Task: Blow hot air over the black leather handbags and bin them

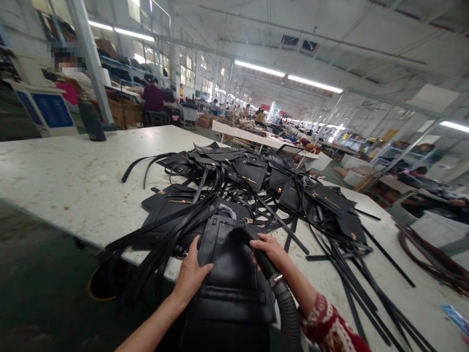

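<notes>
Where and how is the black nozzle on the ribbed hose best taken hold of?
Grip the nozzle by its straight barrel, above the metal clamp, probably from the right, as the right hand does: the ribbed hose curves away below the clamp, and the black bag lies to the left.

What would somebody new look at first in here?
Probably the big tangle of black bags and straps spread over the white table. Closer in, at the bottom middle, the right hand grips a dark nozzle on a ribbed hose, and the left hand touches the nearest bag.
</notes>
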### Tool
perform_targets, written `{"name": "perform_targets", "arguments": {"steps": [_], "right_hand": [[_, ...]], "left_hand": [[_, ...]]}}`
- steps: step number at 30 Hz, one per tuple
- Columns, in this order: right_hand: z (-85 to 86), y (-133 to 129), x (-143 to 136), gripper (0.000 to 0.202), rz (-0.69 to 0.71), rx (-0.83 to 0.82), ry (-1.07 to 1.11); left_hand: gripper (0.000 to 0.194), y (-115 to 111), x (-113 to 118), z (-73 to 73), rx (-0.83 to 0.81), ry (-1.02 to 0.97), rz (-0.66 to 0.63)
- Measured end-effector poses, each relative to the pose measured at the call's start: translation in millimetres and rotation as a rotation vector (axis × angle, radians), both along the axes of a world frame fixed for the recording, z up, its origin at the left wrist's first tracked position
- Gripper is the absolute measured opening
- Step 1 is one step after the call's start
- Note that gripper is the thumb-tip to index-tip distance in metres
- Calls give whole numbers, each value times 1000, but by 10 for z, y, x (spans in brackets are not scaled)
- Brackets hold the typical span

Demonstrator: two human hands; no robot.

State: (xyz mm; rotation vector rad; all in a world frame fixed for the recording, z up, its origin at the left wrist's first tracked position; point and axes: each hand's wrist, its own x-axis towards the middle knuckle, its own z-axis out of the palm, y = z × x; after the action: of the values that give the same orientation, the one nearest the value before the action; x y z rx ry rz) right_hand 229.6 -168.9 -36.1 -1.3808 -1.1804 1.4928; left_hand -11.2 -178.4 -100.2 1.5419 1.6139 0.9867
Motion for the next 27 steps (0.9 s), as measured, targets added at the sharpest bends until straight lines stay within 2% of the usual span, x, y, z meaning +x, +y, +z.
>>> {"name": "perform_targets", "arguments": {"steps": [3, 6, 9, 12, 16, 20, 24, 27], "right_hand": [[-96, 99, -5, 32, 6, -37, 21], [-156, 155, 97, 36, -70, 8, 23], [-136, 96, 314, 35, -186, 62, 18], [-83, -60, 547, 34, -223, 33, 18], [-27, -402, 654, 36, -172, -42, 24], [33, -943, 558, 36, -96, -90, 45], [48, -1547, 566, 45, 3, -202, 64], [-51, -1823, 672, 56, -1, -266, 89]], "left_hand": [[78, -94, -34, -4, -34, -59, -13], [68, -153, -99, -31, -89, -179, -81], [61, -177, -157, -53, -138, -307, -90], [57, -217, -180, -33, -206, -439, -84], [52, -343, -226, 30, -358, -599, -154], [48, -514, -312, 54, -505, -718, -160], [55, -632, -306, 28, -503, -778, -150], [58, -656, -241, -30, -484, -812, -142]]}}
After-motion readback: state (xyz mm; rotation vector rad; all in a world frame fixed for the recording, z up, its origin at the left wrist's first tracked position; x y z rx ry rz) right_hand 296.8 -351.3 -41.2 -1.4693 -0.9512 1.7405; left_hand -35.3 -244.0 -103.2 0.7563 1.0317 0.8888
